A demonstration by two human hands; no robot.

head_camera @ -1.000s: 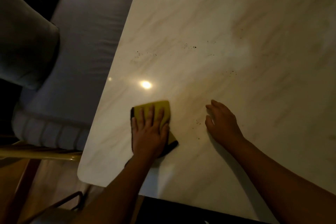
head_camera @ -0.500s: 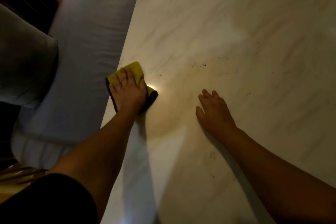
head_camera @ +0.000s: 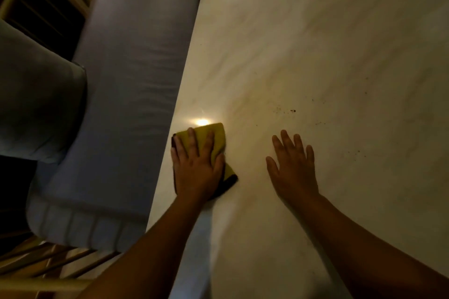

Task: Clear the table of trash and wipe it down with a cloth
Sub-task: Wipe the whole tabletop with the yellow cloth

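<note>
The left hand (head_camera: 196,172) presses flat, fingers straight, on a folded yellow cloth (head_camera: 211,132) at the tabletop's (head_camera: 315,43) left edge. The cloth's long axis runs away from the person, and its dark near corner points right. The right hand (head_camera: 292,170) lies flat with fingers spread, near dark crumbs (head_camera: 289,111).

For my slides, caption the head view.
Left hand presses a yellow cloth on the marble table; right hand lies flat near crumbs.

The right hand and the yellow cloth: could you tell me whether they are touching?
Apart. The head view shows bare table between the right hand and the yellow cloth, which the left hand presses flat.
</note>
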